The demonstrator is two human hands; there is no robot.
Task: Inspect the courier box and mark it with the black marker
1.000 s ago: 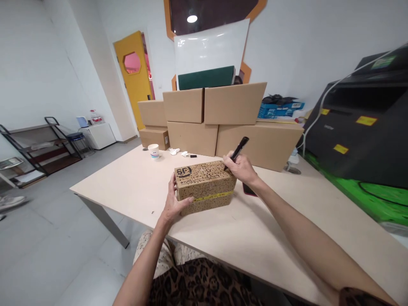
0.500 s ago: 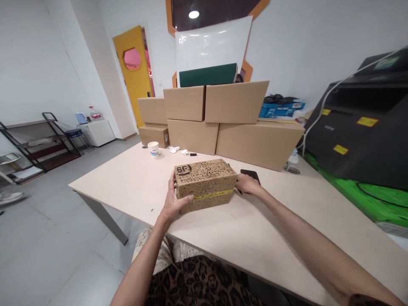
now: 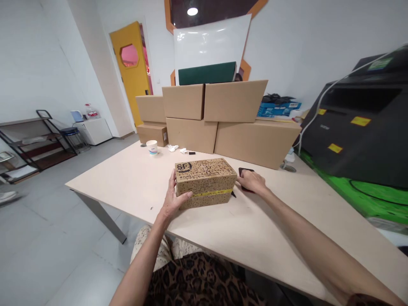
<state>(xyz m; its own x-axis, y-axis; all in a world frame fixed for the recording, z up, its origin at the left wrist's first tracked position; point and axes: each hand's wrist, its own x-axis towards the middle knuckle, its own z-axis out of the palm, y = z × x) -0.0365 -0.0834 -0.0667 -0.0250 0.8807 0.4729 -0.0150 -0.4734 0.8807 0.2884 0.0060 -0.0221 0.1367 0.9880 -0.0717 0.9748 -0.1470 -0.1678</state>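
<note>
A brown cardboard box [image 3: 205,180] with black speckled print and a yellow strip along its side lies on the table in front of me. My left hand [image 3: 174,196] grips its left end, thumb on the near face and fingers round the far side. To the right of the box is my right hand [image 3: 252,180], fingers curled over a flat dark thing like a phone [image 3: 246,171]. Whether it holds this or something small is hidden. A small black pointed thing [image 3: 233,194] pokes out by the box's lower right corner.
Large cardboard boxes [image 3: 236,102] are stacked along the table's back, a green box [image 3: 207,73] on top. A paper cup [image 3: 152,147], crumpled tissue [image 3: 173,148] and a small black piece [image 3: 191,153] lie before them. A big black printer [image 3: 353,123] stands at the right.
My right hand has moved from the box's right end a little to the right, over the flat dark thing. My left hand keeps its hold, and the view has shifted slightly.
</note>
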